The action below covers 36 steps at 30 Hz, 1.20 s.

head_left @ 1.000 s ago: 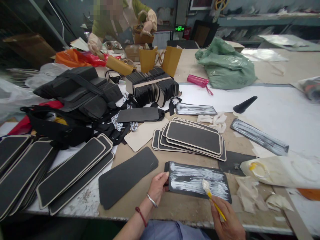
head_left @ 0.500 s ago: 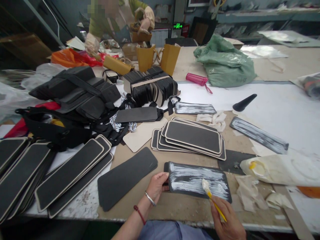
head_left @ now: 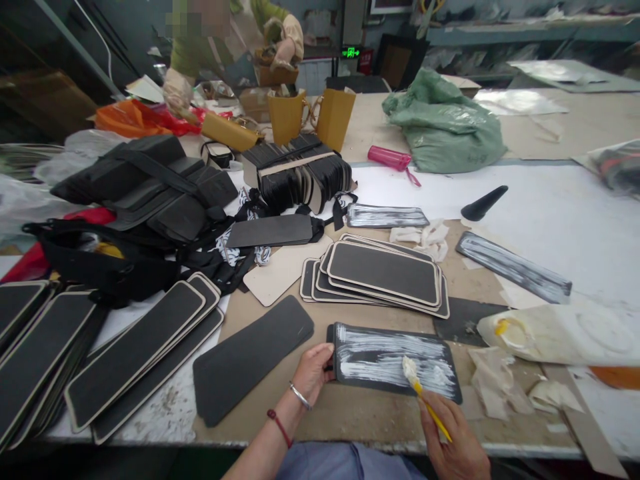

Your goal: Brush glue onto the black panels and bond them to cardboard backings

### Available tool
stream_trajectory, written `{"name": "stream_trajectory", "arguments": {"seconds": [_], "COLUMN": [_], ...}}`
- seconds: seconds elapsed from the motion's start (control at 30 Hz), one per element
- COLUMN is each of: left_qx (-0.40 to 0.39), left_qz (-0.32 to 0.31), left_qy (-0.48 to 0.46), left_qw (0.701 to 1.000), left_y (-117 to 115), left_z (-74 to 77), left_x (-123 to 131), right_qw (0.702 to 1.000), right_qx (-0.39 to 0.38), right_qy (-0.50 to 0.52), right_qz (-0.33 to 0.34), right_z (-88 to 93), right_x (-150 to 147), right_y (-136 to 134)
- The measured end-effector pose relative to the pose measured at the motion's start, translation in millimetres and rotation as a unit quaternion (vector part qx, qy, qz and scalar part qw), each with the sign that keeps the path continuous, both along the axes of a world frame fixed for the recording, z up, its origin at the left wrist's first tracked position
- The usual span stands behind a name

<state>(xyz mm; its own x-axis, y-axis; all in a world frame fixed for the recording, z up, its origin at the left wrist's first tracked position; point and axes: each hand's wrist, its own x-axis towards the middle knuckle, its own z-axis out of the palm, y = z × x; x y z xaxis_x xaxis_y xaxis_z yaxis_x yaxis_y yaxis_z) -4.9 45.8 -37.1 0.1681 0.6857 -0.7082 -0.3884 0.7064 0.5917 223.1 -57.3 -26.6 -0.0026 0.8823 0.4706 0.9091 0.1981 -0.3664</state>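
My left hand (head_left: 313,370) pinches the left end of a black rectangular panel (head_left: 385,350) lying flat near the table's front edge. White glue streaks cover much of that panel. My right hand (head_left: 453,440) is closed on a yellow-handled brush (head_left: 425,400), whose glue-laden bristles rest on the panel's right half. A plain black panel (head_left: 250,357) lies just left of my left hand. Behind the glued panel sits a fanned stack of black panels with beige borders (head_left: 380,273).
More bordered panels (head_left: 135,347) spread at the left beside black bags (head_left: 145,200). Two glue-streaked strips (head_left: 513,267) (head_left: 385,215), a glue pouch (head_left: 555,333), rags (head_left: 425,237), a green bag (head_left: 445,127) and a pink bottle (head_left: 390,158) lie further off. A person (head_left: 225,47) handles yellow paper bags (head_left: 310,117) at the back.
The brush and both hands stay almost in place on the glued panel. The view has shifted slightly, so everything sits a little more to the left.
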Motion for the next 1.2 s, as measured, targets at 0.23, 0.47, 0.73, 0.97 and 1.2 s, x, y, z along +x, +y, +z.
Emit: {"name": "stream_trajectory", "arguments": {"seconds": [0.23, 0.47, 0.73, 0.97, 1.2], "left_qx": [0.028, 0.076, 0.192, 0.251, 0.251], "left_qz": [-0.015, -0.041, -0.058, -0.123, -0.200], "left_qy": [0.041, 0.124, 0.260, 0.314, 0.311], "left_qw": [0.999, 0.989, 0.945, 0.907, 0.894], "left_y": [-3.7, 1.1, 4.7, 0.4, -1.4], "left_z": [3.2, -13.8, -26.1, -16.7, -13.3], "left_x": [1.5, 0.8, -6.8, -9.8, -13.6], "right_qw": [1.000, 1.000, 0.999, 0.999, 1.000], "right_qx": [-0.010, -0.020, -0.031, -0.026, -0.012], "right_qy": [0.004, 0.015, 0.027, 0.019, 0.012], "right_qz": [-0.006, -0.009, -0.020, -0.025, -0.015], "right_z": [-2.4, -3.7, -0.8, -1.8, 1.5], "right_x": [-0.9, -0.3, -2.6, -3.1, -3.3], "right_y": [-2.0, -3.7, -2.7, -4.4, -2.8]}}
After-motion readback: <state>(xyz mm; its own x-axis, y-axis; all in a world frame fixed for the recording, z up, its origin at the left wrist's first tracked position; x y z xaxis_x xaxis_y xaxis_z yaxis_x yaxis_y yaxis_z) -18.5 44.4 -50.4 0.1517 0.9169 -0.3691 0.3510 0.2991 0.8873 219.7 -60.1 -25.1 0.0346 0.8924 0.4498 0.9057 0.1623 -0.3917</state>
